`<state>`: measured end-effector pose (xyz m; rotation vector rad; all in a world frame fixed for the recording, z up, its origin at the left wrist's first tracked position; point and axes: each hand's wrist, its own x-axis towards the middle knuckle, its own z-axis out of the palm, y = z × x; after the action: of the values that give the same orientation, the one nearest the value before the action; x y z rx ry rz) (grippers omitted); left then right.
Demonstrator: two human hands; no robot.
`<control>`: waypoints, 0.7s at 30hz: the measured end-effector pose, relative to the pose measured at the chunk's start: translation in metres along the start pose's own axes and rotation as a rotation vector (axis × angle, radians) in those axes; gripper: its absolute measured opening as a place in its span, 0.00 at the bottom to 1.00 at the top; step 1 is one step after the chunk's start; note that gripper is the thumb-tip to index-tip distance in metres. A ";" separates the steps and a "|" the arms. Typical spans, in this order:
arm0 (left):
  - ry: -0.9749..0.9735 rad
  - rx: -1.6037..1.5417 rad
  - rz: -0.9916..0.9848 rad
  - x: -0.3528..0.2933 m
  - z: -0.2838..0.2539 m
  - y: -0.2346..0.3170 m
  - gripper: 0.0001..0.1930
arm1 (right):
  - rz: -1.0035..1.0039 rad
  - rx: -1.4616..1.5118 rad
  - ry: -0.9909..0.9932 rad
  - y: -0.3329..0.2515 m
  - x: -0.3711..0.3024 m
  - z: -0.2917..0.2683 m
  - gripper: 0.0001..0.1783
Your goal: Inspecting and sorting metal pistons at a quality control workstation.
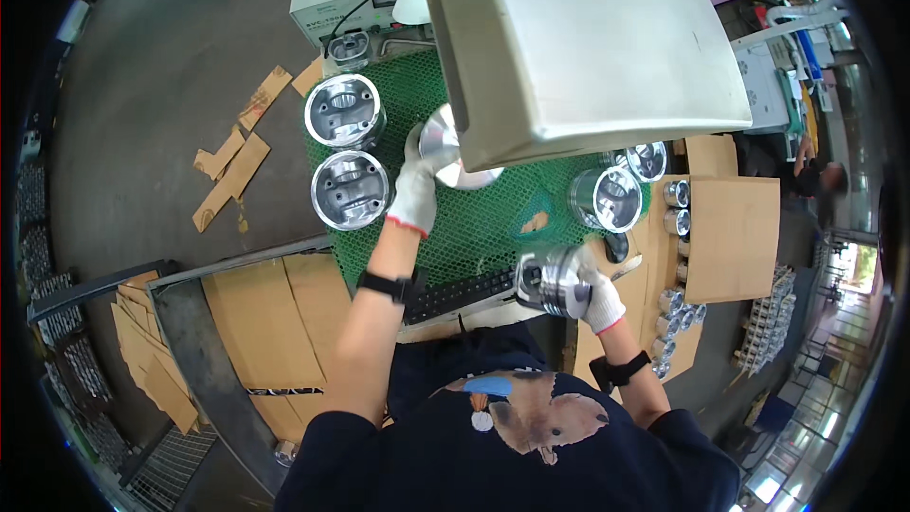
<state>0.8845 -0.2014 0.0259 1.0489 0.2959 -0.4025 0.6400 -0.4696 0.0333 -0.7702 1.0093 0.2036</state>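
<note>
My left hand [415, 194], in a white glove with a red cuff edge, has its fingers curled round the side of a shiny metal piston [439, 136] on the green mesh mat [474, 239]. A large pale housing hides part of this piston. A second bright round face [471, 176] shows just below it; whether it is a separate piece I cannot tell. Close to my body, my gloved right hand [599, 296] grips another piston [550, 282], tilted on its side above a black keyboard [460, 297]. Two pistons [343, 112] [350, 190] stand left of my left hand.
The pale housing [607, 47] overhangs the mat. More pistons [607, 199] sit at its right, near a black mouse [616, 247]. Cardboard [730, 239] and rows of pistons [671, 301] lie farther right. Cardboard strips [232, 180] litter the floor at left. Another person [820, 178] is at far right.
</note>
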 end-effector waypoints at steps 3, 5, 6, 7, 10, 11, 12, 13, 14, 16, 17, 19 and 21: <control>-0.067 0.322 -0.070 -0.046 -0.009 0.021 0.55 | -0.234 -0.238 0.080 -0.024 0.018 0.058 0.19; -0.134 0.461 0.001 -0.082 -0.042 0.012 0.57 | -0.361 -0.354 0.013 -0.041 0.025 0.104 0.21; -0.228 0.316 0.067 -0.100 -0.066 -0.006 0.58 | -0.367 -0.367 -0.062 -0.048 0.030 0.128 0.21; -0.195 0.241 -0.044 -0.124 -0.069 -0.004 0.58 | -0.418 -0.450 -0.069 -0.054 0.048 0.139 0.22; -0.111 -0.002 -0.220 -0.189 -0.077 0.005 0.55 | -0.493 -0.493 -0.061 -0.062 0.071 0.201 0.19; -0.124 0.060 0.019 -0.207 -0.116 -0.041 0.52 | -0.478 -0.539 -0.081 -0.060 0.071 0.226 0.19; -0.028 0.081 -0.022 -0.220 -0.119 -0.039 0.44 | -0.531 -0.418 -0.153 -0.057 0.094 0.227 0.21; 0.042 0.087 -0.021 -0.233 -0.130 -0.048 0.40 | -0.513 -0.447 -0.173 -0.056 0.094 0.241 0.22; 0.110 0.094 -0.023 -0.244 -0.142 -0.057 0.36 | -0.496 -0.475 -0.190 -0.056 0.093 0.252 0.23; 0.181 -0.066 -0.022 -0.264 -0.155 -0.047 0.31 | -0.525 -0.539 -0.163 -0.055 0.106 0.259 0.21; 0.327 -0.144 -0.150 -0.275 -0.166 -0.052 0.30 | -0.528 -0.567 -0.176 -0.055 0.111 0.259 0.20; 0.382 -0.314 -0.166 -0.296 -0.196 -0.061 0.41 | -0.537 -0.631 -0.201 -0.057 0.121 0.257 0.22; 0.407 -0.195 -0.060 -0.310 -0.198 -0.057 0.45 | -0.574 -0.683 -0.192 -0.061 0.126 0.260 0.23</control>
<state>0.5744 0.0040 0.0197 0.9251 0.7174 -0.2052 0.9161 -0.3644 0.0374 -1.5958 0.4896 0.1175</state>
